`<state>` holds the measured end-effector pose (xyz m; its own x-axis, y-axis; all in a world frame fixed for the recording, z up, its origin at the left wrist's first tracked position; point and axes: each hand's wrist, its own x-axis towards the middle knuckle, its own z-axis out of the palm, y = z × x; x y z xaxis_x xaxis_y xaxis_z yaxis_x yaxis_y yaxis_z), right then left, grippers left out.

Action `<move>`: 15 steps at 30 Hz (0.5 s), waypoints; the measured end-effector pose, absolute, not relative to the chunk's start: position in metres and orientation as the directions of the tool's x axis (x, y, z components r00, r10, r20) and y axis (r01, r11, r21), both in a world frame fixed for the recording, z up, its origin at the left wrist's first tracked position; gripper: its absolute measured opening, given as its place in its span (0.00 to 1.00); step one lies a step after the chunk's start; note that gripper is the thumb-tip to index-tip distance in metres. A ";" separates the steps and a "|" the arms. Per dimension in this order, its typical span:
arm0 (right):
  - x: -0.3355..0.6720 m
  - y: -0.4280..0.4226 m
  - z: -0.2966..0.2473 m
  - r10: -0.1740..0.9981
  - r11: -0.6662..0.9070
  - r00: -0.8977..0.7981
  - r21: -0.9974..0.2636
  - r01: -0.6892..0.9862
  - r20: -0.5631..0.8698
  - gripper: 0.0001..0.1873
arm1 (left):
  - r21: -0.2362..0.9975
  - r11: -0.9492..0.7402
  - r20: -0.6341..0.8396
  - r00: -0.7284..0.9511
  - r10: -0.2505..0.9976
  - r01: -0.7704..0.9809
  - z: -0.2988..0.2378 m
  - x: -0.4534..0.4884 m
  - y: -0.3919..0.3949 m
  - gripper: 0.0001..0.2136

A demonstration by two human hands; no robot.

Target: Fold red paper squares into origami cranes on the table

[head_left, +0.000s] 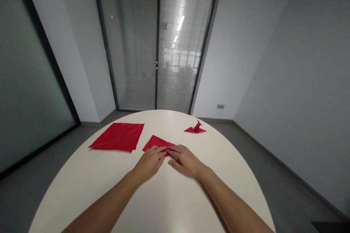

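Note:
A folded sheet of red origami paper [154,141] lies on the table in front of me, partly covered by my fingers. My left hand [150,162] is closed on its near left part, the fingers together and the thumb close by the near edge. From the other side, my right hand [186,162] rests its outstretched fingers on the paper, with the thumb apart from them on the table side. The fingertips of both hands meet near the middle of the sheet. Under the hands, the near part of the paper and its creases are hidden.
The round white table [218,182] has a curved edge all round. A pile of flat red paper sheets [119,137] lies at the left. At the far right stands a finished red paper crane [197,128] with spread wings. Behind is a glass door with blinds [131,51].

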<state>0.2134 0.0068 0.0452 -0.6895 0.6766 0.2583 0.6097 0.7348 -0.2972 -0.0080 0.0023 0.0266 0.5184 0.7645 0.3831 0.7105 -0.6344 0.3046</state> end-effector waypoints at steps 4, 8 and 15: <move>0.214 0.003 0.042 0.709 0.673 -0.701 -0.378 0.636 0.083 0.36 | 0.302 -0.632 0.358 0.530 0.769 0.713 0.030 -0.006 0.002 0.15; 0.215 0.004 0.037 0.760 0.609 -0.649 -0.394 0.688 0.042 0.40 | 0.293 -0.636 0.357 0.535 0.766 0.714 0.032 -0.005 0.000 0.15; 0.221 0.005 0.040 0.772 0.611 -0.625 -0.401 0.682 0.114 0.31 | 0.300 -0.665 0.351 0.569 0.744 0.684 0.040 -0.003 -0.009 0.14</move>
